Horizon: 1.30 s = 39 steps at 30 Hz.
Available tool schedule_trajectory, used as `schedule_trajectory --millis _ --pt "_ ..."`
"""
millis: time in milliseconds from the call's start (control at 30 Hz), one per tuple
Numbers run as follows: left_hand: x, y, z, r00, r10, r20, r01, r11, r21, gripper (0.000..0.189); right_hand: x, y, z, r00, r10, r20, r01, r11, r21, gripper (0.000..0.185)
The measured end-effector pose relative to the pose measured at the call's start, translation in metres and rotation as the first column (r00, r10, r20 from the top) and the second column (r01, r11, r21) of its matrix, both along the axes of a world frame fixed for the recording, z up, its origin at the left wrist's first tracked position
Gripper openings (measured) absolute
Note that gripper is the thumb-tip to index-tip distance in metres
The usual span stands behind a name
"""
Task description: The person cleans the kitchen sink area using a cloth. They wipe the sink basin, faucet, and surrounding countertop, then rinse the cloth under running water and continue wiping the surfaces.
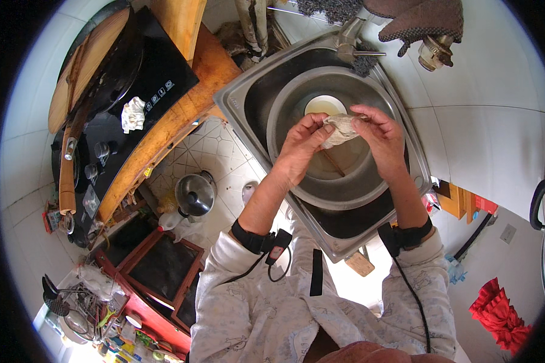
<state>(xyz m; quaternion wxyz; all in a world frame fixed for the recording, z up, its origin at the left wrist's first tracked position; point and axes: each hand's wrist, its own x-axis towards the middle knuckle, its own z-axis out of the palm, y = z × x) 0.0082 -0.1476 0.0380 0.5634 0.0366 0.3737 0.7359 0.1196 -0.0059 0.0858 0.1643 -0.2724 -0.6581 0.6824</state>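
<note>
Between my two hands, over the sink, a crumpled off-white cloth is held up. My left hand pinches its left end with thumb and fingers. At its right end, the thumb and fingertips of my right hand grip it. Below sits a large round metal basin with shallow, cloudy water. Inside the basin, a white bowl holds yellowish liquid, its lower side partly hidden by the cloth and hands. A thin brown stick, perhaps a chopstick, lies in the basin.
The stainless steel sink has a metal faucet at its back. Left stand a black cooktop, a wok with a wooden lid and a crumpled white cloth. A lidded pot is on the floor. Dark mitts hang upper right.
</note>
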Motion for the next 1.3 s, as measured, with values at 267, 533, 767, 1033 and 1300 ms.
schedule_trajectory --millis 267,533,767,1033,1300 --pt "0.003 0.014 -0.003 1.0 -0.016 -0.021 0.017 0.999 0.043 0.03 -0.002 0.012 -0.011 0.996 -0.077 0.04 0.077 0.997 -0.002 0.023" --pt "-0.013 0.037 -0.009 0.994 -0.103 0.047 0.101 0.994 0.037 0.028 -0.007 0.032 -0.024 0.995 -0.097 0.022 0.098 0.995 -0.021 0.021" --pt "-0.027 0.043 -0.009 0.976 -0.214 -0.037 0.214 0.977 0.017 0.028 -0.007 0.043 -0.015 0.995 0.038 0.091 -0.058 0.973 0.224 0.02" --pt "-0.029 0.041 -0.011 0.941 -0.33 -0.079 0.336 0.938 0.088 0.036 -0.009 0.046 -0.01 0.998 0.02 0.059 -0.019 1.0 -0.015 0.021" --pt "-0.023 0.043 -0.01 0.977 -0.193 -0.089 0.211 0.934 0.287 0.038 -0.007 0.038 -0.022 0.996 0.025 0.088 0.011 0.922 -0.387 0.026"
